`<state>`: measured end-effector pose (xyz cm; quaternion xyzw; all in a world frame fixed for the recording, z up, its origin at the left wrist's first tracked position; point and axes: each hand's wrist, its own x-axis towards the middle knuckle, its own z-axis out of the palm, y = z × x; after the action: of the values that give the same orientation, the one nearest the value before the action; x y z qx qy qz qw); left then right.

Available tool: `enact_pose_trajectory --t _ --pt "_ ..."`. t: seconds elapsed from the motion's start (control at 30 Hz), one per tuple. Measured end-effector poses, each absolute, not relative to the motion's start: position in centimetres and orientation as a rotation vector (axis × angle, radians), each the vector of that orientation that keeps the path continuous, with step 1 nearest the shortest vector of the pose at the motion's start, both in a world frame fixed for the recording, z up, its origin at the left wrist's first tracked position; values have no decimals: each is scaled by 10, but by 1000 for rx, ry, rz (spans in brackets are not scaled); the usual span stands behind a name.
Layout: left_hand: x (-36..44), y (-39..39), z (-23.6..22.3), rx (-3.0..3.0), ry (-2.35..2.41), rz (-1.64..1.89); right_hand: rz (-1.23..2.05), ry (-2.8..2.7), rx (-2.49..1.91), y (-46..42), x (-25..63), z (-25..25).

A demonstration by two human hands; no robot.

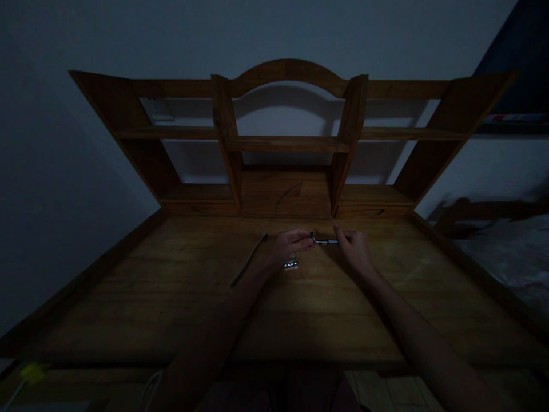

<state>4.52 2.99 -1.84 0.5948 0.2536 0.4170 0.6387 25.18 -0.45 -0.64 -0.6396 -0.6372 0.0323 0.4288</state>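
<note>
Over the desk top, my right hand (pixel 355 246) is closed around the right end of a slim silver-and-dark tool that looks like a screwdriver (pixel 328 242), thumb raised along its top. The tool lies level and points left. At its left end, the fingers of my left hand (pixel 294 242) pinch a small dark piece (pixel 313 236) at the tip; its kind is too small and dim to make out. Just below my left hand lies a small dark holder with several shiny bits (pixel 290 264). A thin dark strip (pixel 249 260) lies slantwise left of that hand.
The wooden desk (pixel 334 326) has a raised rim along its sides. A wooden shelf unit (pixel 288 144) with small drawers stands along its back, against the wall. A yellow object (pixel 33 372) and a white cable (pixel 151 386) are at the lower left. The room is dim.
</note>
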Motion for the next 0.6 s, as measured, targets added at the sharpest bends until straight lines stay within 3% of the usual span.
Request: enact_pose_trajectory --t 0.6 --pt "46 32 -21 1337 581 937 71 -1609 -1590 -4 252 -8"
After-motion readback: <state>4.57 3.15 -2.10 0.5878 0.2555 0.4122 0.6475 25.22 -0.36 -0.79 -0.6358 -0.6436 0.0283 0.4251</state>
